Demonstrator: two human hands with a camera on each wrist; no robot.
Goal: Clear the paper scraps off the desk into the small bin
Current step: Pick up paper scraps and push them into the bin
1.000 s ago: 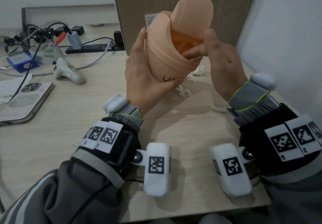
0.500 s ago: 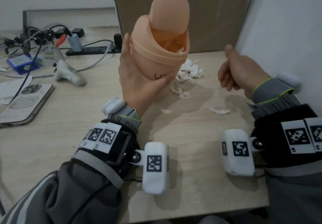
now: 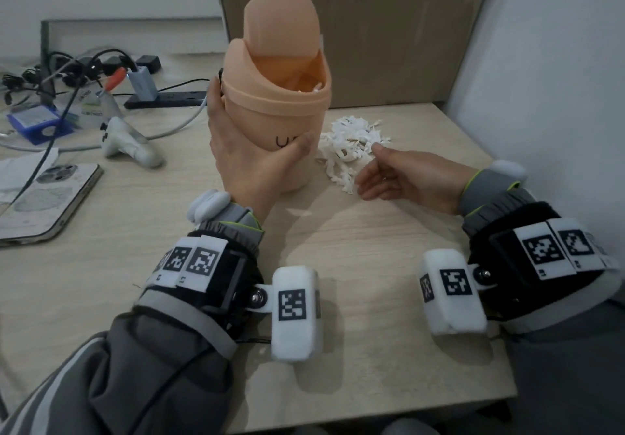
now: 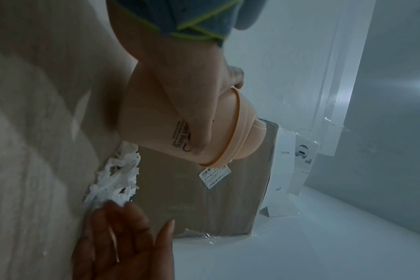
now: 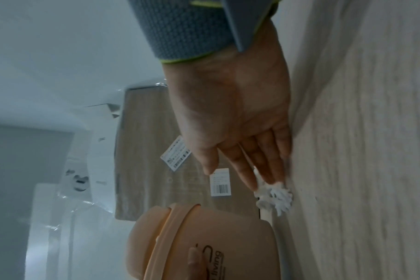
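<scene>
Plainly, the loose heap of white shredded paper scraps [image 3: 351, 148] lies on the pale wood-grain desk [image 3: 355, 231], just beside the small peach-coloured plastic bin [image 3: 275, 103] on its right and in front of the big brown cardboard box [image 3: 389, 38]. The bin's rounded swing lid is tipped up, and a few white bits show inside the mouth. The left hand [image 3: 250, 157] wraps round the bin's lower body, thumb across the printed front; whether the base rests on the desk or hangs just above it I cannot tell. The right hand [image 3: 399, 177] holds nothing, fingers straight and a little spread, their tips touching the near edge of the heap.

The scraps are light and many, so a quick sweep would likely scatter them toward the box foot or the desk's right edge by the white wall [image 3: 541, 79]. A big pinch could shed bits on the way up to the bin's mouth, and the lid may swing shut against the fingers. A tilted bin could spill what it already holds.

Room is tight behind and to the right of the heap; the open stretch lies toward the person. To the left, well apart, sit a white game controller [image 3: 128, 143], a phone lying face down [image 3: 44, 197] and a tangle of black cables [image 3: 67, 69].
</scene>
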